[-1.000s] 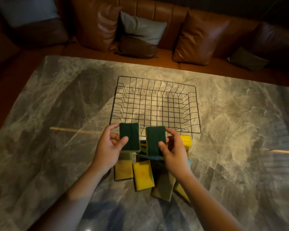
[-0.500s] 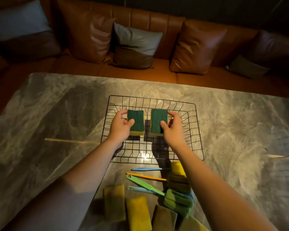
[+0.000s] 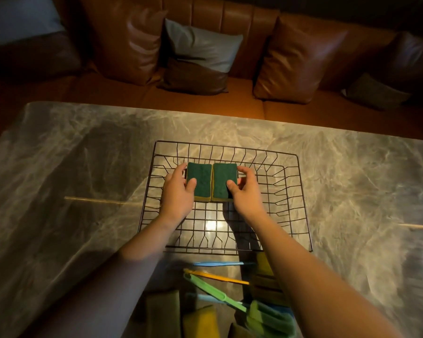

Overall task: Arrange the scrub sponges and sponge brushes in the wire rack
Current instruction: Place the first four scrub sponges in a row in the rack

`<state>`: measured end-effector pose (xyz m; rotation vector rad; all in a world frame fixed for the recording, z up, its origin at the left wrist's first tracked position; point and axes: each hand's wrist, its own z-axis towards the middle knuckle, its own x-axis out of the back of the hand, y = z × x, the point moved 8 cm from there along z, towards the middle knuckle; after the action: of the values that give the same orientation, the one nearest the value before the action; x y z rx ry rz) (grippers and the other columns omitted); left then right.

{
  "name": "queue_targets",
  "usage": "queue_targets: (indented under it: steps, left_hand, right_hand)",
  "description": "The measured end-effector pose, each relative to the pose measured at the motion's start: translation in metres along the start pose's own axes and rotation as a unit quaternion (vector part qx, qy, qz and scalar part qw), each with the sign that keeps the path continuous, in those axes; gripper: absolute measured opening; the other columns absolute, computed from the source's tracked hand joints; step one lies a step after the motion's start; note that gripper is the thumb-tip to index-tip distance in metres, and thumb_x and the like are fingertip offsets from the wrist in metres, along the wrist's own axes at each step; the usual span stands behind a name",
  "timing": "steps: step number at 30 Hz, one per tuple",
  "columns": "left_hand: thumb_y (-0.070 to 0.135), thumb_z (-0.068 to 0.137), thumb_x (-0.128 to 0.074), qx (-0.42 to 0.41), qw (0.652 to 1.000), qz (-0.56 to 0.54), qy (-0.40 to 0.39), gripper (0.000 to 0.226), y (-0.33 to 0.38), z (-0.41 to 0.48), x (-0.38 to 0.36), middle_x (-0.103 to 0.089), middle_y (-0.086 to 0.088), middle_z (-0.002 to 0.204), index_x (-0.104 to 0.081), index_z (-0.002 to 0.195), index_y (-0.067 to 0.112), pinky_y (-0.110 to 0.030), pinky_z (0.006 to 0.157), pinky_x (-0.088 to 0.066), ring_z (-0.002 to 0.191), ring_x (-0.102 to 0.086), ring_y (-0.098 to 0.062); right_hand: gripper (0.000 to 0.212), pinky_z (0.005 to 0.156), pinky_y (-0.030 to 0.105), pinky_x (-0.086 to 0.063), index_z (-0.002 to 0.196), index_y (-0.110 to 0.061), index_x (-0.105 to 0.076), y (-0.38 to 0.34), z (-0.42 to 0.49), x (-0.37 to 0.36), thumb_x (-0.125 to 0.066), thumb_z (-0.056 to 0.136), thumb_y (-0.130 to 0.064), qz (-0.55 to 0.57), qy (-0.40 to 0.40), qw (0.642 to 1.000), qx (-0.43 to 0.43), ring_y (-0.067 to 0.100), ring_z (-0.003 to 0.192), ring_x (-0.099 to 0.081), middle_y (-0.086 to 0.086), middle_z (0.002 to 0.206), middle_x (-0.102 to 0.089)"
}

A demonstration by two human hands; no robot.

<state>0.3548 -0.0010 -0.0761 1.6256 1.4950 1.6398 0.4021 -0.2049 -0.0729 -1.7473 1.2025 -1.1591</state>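
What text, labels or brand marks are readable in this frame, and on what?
None readable. The two green-topped sponges, wire rack, brush handles and sofa cushions show no print, logo or number. The sponges and brushes at the bottom edge are blurred; any small marking there cannot be told.

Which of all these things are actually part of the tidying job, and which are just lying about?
Part of the job:
- black wire rack
- two green-topped scrub sponges, held by the left hand and right hand
- loose yellow sponges
- plastic-handled sponge brushes

Just there:
- grey marble table
- brown leather sofa cushions
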Motion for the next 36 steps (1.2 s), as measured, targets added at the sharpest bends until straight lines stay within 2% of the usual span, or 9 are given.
queue_targets:
  steps: [3,6,9,15,22,25,29,33,36]
  left_hand:
    - [0.025,0.099,-0.058,-0.106,0.986,0.124,0.021,0.058,0.025,-0.027,0.015,-0.044,-0.004,0.132,-0.035,0.152,0.018,-0.026,0.092,-0.046,0.109,-0.047,-0.009]
    - [0.034,0.098,-0.053,-0.168,0.949,0.261,0.063,0.058,0.035,-0.05,0.041,-0.039,-0.005,0.145,-0.036,0.151,0.019,-0.042,0.104,-0.046,0.132,-0.043,-0.023]
    - [0.047,0.098,-0.045,-0.131,0.917,0.371,0.065,0.068,0.02,-0.058,0.059,-0.019,-0.012,0.165,-0.025,0.156,0.018,-0.052,0.119,-0.021,0.153,-0.014,-0.03]
    - [0.057,0.1,-0.029,-0.082,0.924,0.373,0.013,0.078,-0.007,-0.059,0.056,0.016,-0.004,0.169,-0.001,0.161,0.018,-0.041,0.124,-0.004,0.154,0.017,-0.018]
    - [0.054,0.1,-0.034,-0.103,0.915,0.389,-0.001,0.08,-0.003,-0.062,0.054,0.011,-0.004,0.17,-0.001,0.161,0.014,-0.037,0.125,-0.003,0.154,0.016,-0.017]
    - [0.052,0.1,-0.038,-0.104,0.916,0.387,-0.002,0.081,-0.002,-0.062,0.054,0.006,-0.007,0.17,-0.005,0.161,0.012,-0.038,0.125,-0.006,0.155,0.012,-0.019]
    - [0.05,0.098,-0.044,-0.117,0.925,0.361,0.0,0.079,0.004,-0.067,0.061,-0.009,-0.011,0.17,-0.017,0.16,0.01,-0.045,0.125,-0.012,0.156,-0.002,-0.025]
    - [0.052,0.1,-0.041,-0.148,0.945,0.291,0.02,0.072,0.0,-0.093,0.083,-0.017,-0.006,0.169,-0.021,0.159,0.017,-0.042,0.123,-0.012,0.155,-0.011,-0.022]
    - [0.053,0.1,-0.043,-0.156,0.961,0.224,0.046,0.066,-0.016,-0.126,0.104,-0.029,-0.003,0.163,-0.027,0.155,0.022,-0.044,0.121,-0.021,0.151,-0.024,-0.019]
  right_hand:
    - [0.048,0.079,0.035,-0.063,0.143,-0.017,-0.04,0.002,-0.001,-0.004,-0.059,0.1,-0.007,0.004,-0.002,1.0,0.005,0.018,0.097,-0.07,0.002,0.101,-0.063]
    - [0.047,0.07,0.021,-0.06,0.142,-0.016,-0.041,0.003,-0.003,-0.008,-0.059,0.1,-0.007,0.0,0.001,1.0,0.009,0.01,0.09,-0.07,0.0,0.1,-0.063]
    - [0.047,0.064,0.013,-0.054,0.142,-0.014,-0.04,0.001,-0.002,-0.017,-0.059,0.1,-0.007,-0.005,0.003,1.0,0.013,0.0,0.078,-0.068,-0.002,0.095,-0.061]
    - [0.047,0.061,0.009,-0.051,0.143,-0.015,-0.04,-0.007,-0.002,-0.038,-0.059,0.1,-0.009,-0.007,-0.003,1.0,0.015,0.006,0.084,-0.064,-0.006,0.096,-0.058]
    - [0.051,0.063,0.009,-0.052,0.147,-0.013,-0.039,-0.012,-0.001,-0.046,-0.06,0.1,-0.011,-0.046,-0.01,0.999,0.023,0.007,0.088,-0.062,0.001,0.108,-0.06]
    - [0.054,0.073,0.01,-0.053,0.149,-0.014,-0.039,-0.016,-0.002,-0.045,-0.061,0.1,-0.015,-0.09,-0.013,0.995,0.033,0.01,0.098,-0.058,0.013,0.132,-0.051]
    - [0.058,0.095,0.015,-0.046,0.154,-0.01,-0.034,-0.026,-0.018,-0.037,-0.058,0.102,-0.022,-0.15,-0.024,0.987,0.044,0.018,0.114,-0.056,0.014,0.144,-0.04]
    - [0.047,0.08,0.003,-0.044,0.146,-0.011,-0.045,-0.04,-0.055,-0.017,-0.058,0.102,-0.023,-0.16,-0.005,0.984,0.081,0.001,0.093,-0.055,0.009,0.138,-0.047]
    - [0.038,0.08,0.013,-0.047,0.136,-0.015,-0.055,-0.046,-0.104,-0.003,-0.061,0.1,-0.025,-0.169,0.004,0.978,0.122,0.007,0.101,-0.058,0.003,0.12,-0.058]
